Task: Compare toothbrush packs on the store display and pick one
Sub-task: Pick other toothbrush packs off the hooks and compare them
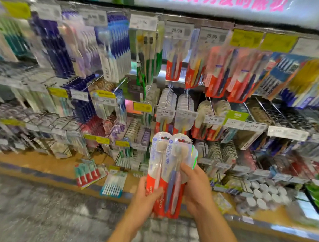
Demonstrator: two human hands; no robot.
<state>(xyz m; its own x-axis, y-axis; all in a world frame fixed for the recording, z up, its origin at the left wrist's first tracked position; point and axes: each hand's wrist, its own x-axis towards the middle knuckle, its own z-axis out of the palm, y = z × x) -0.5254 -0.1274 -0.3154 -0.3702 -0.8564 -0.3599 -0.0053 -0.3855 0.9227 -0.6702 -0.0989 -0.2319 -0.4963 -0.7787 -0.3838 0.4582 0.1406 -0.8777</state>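
Toothbrush packs (pixel 168 174), two red-and-white ones overlapping, upright in front of display rack (pixel 175 75). Left hand (pixel 144 199) grips left pack low, thumb across red base. Right hand (pixel 196 190) pinches right pack's edge, fingers curled behind. More packs lie on wooden shelf (pixel 43 163) below.

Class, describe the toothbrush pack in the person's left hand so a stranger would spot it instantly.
Start at the pegboard display, then drop to the two hands in front of it. The left hand holds the red-bottomed pack. Unlike the right hand's neighbouring pack, it shows no blue brush.
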